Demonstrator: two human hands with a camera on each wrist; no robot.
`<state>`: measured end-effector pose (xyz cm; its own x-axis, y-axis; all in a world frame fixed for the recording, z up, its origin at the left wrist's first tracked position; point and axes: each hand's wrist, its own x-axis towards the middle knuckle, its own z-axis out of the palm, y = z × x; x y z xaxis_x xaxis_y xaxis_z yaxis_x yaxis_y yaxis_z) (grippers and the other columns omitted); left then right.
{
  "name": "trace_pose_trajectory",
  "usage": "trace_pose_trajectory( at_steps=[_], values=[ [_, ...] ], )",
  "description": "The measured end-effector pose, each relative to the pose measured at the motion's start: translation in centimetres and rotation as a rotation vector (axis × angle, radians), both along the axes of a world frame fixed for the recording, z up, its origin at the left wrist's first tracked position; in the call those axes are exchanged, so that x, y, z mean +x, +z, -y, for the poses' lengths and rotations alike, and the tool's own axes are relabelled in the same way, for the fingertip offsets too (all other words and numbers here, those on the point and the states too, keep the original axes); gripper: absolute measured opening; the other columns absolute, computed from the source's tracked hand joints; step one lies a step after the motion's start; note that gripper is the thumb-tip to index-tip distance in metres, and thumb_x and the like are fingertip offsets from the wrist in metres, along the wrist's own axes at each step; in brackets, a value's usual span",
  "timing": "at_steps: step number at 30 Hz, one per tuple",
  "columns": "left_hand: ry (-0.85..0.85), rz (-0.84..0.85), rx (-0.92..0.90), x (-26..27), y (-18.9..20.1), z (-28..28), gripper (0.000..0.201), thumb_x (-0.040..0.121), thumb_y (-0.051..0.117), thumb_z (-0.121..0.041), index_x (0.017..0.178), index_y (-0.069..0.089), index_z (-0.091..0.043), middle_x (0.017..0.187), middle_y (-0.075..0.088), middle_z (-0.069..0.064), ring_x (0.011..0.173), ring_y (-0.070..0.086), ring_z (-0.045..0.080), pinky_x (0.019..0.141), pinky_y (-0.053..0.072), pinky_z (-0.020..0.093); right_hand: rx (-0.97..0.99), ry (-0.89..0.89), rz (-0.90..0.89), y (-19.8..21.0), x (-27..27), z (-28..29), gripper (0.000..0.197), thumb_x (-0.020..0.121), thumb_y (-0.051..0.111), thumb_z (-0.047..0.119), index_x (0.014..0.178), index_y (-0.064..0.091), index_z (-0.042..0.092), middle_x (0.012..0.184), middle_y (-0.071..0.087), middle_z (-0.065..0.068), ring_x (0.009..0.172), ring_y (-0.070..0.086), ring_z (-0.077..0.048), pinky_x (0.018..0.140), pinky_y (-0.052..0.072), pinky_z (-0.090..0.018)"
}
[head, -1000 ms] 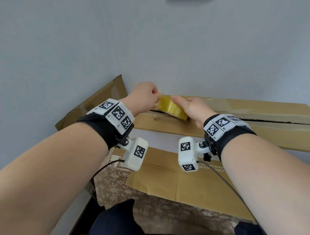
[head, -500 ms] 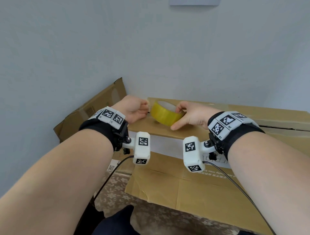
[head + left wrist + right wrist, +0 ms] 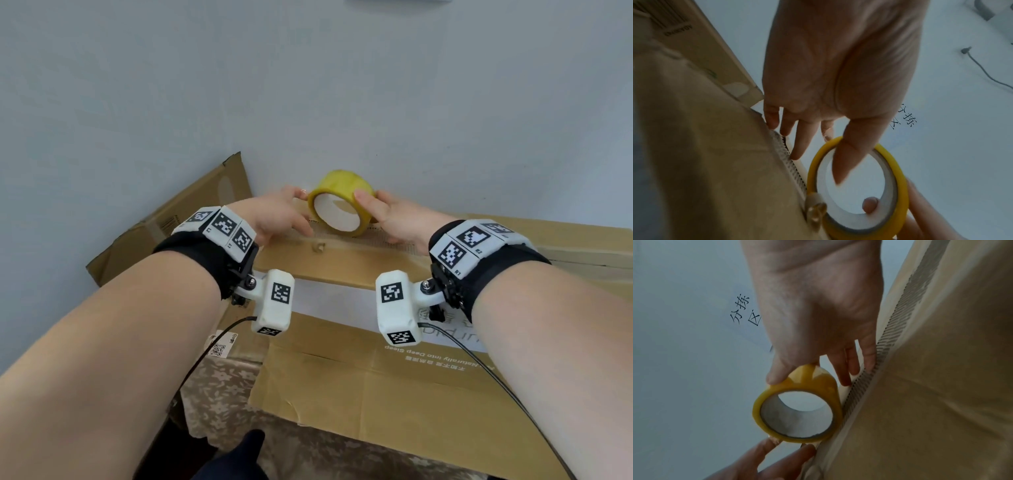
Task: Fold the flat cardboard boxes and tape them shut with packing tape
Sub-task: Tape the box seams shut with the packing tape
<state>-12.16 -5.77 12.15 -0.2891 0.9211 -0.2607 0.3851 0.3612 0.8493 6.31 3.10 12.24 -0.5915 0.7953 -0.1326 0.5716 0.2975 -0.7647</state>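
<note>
A yellow tape roll (image 3: 342,183) stands on its edge on the top of a brown cardboard box (image 3: 342,267), near the box's left end by the wall. My left hand (image 3: 291,212) pinches the roll's left rim: in the left wrist view the thumb (image 3: 840,162) lies across the rim of the tape roll (image 3: 898,178), and the other fingers rest straight on the corrugated flap edge. My right hand (image 3: 376,209) holds the roll's right side. The right wrist view shows its thumb (image 3: 774,376) on the outer face of the roll (image 3: 818,382).
A second flattened cardboard piece (image 3: 171,219) leans against the pale wall at the left. The box sits on a floral cloth (image 3: 222,394). Its front flap (image 3: 376,394) hangs down toward me. Thin black cables run from both wrist cameras.
The roll has turned from lying tilted between my hands to standing upright with its core facing me. Both hands have shifted slightly apart to its two sides.
</note>
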Motion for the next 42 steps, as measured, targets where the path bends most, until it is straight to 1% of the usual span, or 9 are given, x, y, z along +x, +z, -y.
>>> trace_pose_trajectory(
  at_steps=[4,7,11,14,20,24,32,38,42],
  values=[
    [-0.189,-0.007,-0.086,-0.9,-0.5,-0.5,0.106,0.056,0.085,-0.002,0.136,0.019,-0.025,0.137,0.052,0.010,0.129,0.044,0.020,0.110,0.035,0.041,0.021,-0.029,0.031,-0.1,-0.7,-0.2,0.078,0.092,0.022,0.069,0.149,0.029,0.016,0.147,0.041,-0.009,0.131,0.041,-0.028,0.108,0.036,-0.046],
    [-0.305,-0.142,-0.147,-1.5,-0.9,-0.6,0.124,0.040,0.090,-0.026,0.135,0.011,-0.035,0.145,0.044,0.002,0.133,0.038,0.021,0.112,0.031,0.043,0.011,0.011,0.021,-0.2,-1.2,-0.3,0.078,0.088,0.032,0.072,0.144,0.037,0.017,0.137,0.049,-0.004,0.124,0.047,-0.023,0.105,0.037,-0.039],
    [-0.314,-0.301,-0.160,-1.5,-0.9,0.0,0.123,0.046,0.089,-0.034,0.138,0.007,-0.034,0.147,0.041,0.000,0.132,0.038,0.020,0.113,0.029,0.044,0.059,0.079,0.097,-1.1,-1.4,-1.7,0.109,0.042,0.072,0.085,0.133,0.048,0.030,0.121,0.062,0.009,0.113,0.058,-0.014,0.100,0.044,-0.039],
    [-0.298,-0.328,-0.135,-0.9,-0.8,0.8,0.115,0.060,0.089,-0.027,0.139,0.006,-0.029,0.150,0.037,0.002,0.134,0.036,0.019,0.114,0.026,0.044,0.100,0.045,0.206,-2.1,-1.1,-2.8,0.119,0.028,0.079,0.077,0.131,0.044,0.029,0.116,0.063,0.005,0.107,0.060,-0.020,0.095,0.048,-0.042],
    [-0.265,-0.349,-0.084,0.9,-1.0,2.6,0.103,0.069,0.083,-0.021,0.140,0.009,-0.024,0.148,0.040,0.002,0.133,0.038,0.016,0.113,0.029,0.039,0.124,-0.020,0.197,-0.8,0.3,0.3,0.071,0.079,0.071,0.044,0.136,0.041,0.016,0.126,0.057,-0.005,0.115,0.054,-0.026,0.103,0.041,-0.043],
    [-0.250,-0.376,-0.058,2.0,-1.6,3.8,0.109,0.064,0.086,-0.029,0.141,0.009,-0.028,0.146,0.043,-0.001,0.131,0.040,0.017,0.112,0.032,0.039,0.101,0.030,0.230,-0.2,0.9,0.9,0.074,0.074,0.070,0.051,0.133,0.044,0.015,0.128,0.058,-0.006,0.116,0.055,-0.026,0.104,0.040,-0.044],
    [-0.290,-0.402,-0.047,3.8,-2.1,4.3,0.123,0.056,0.090,-0.034,0.144,0.004,-0.030,0.153,0.027,0.002,0.139,0.026,0.016,0.115,0.024,0.037,0.019,-0.041,-0.029,-0.5,3.6,1.5,0.037,0.094,0.058,0.024,0.128,0.050,0.012,0.119,0.060,-0.007,0.108,0.055,-0.023,0.092,0.043,-0.032],
    [-0.203,-0.381,-0.004,4.2,-2.5,3.9,0.112,0.063,0.087,-0.029,0.144,0.010,-0.025,0.150,0.033,-0.002,0.136,0.031,0.014,0.114,0.024,0.035,-0.122,-0.083,-0.224,-0.8,3.8,1.5,0.030,0.098,0.050,0.035,0.120,0.046,0.015,0.124,0.056,-0.009,0.103,0.046,-0.019,0.090,0.033,-0.032],
    [-0.145,-0.365,0.008,4.3,-3.0,3.7,0.108,0.061,0.088,-0.032,0.140,0.014,-0.028,0.144,0.039,-0.003,0.133,0.035,0.015,0.112,0.027,0.034,-0.102,-0.039,-0.216,-1.3,3.0,1.2,0.039,0.095,0.054,0.038,0.124,0.043,0.014,0.111,0.057,-0.005,0.106,0.050,-0.020,0.094,0.036,-0.031]
  ],
)
